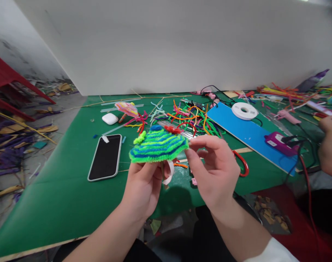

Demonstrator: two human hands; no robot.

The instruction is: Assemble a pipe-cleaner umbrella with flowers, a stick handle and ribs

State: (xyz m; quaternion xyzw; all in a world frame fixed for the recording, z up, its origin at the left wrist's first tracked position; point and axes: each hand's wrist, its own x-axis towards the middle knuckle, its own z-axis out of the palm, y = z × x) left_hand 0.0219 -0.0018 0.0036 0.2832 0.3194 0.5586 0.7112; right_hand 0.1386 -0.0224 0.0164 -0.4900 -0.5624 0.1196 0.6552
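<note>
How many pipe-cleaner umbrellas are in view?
2: a green-and-blue umbrella held in the left hand, and a pink umbrella on the table beyond the phone. Clutter may hide others.

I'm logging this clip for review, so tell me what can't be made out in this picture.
Head view: stick under the pipe-cleaner canopy, mostly hidden by the left hand.
Head view: whether the right hand pinches the canopy rim; its own fingers cover the contact.
Head view: another person's hand, cut off by the right edge.
Head view: label on the purple tool, too small to read.
</note>
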